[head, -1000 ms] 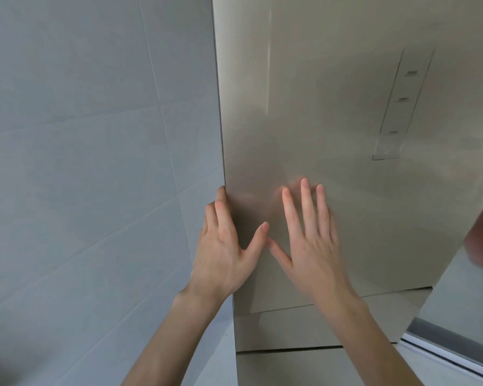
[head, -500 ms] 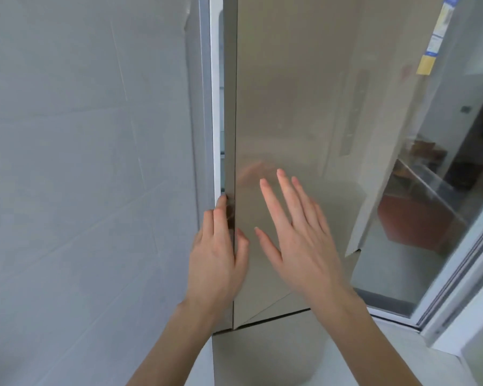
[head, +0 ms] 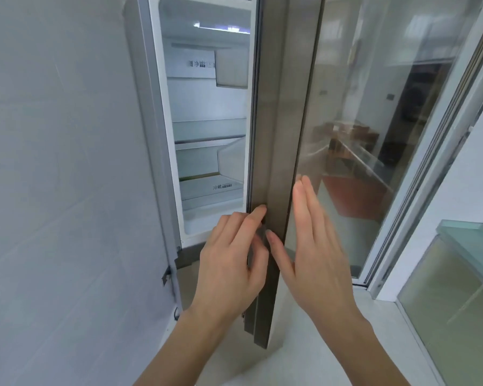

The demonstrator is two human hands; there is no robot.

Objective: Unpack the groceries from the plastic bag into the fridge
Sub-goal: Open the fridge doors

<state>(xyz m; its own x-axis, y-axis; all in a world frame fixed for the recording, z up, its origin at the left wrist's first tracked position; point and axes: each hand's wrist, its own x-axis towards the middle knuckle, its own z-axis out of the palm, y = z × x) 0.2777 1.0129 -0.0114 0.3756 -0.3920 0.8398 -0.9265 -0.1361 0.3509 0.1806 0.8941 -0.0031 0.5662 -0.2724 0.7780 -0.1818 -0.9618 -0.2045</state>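
Observation:
The fridge door [head: 279, 135], brushed steel, stands swung out toward me and I see it nearly edge-on. My left hand [head: 232, 263] curls its fingers around the door's inner edge at about waist height. My right hand [head: 315, 246] lies flat and open against the door's outer face, fingers pointing up. Behind the door the white fridge interior [head: 207, 129] shows, with shelves, a lit top and a drawer at the bottom; I see no food on them. The plastic bag and the groceries are out of view.
A grey tiled wall [head: 59, 176] runs close along the fridge's left side. To the right is a glass sliding door [head: 396, 135] with a white frame, and a frosted glass panel [head: 452, 302] at the lower right. Pale floor lies below.
The door has swung from shut to wide open, and the fridge interior has come into view. My left hand has gone from the door's edge to gripping it; my right hand stays flat on its face.

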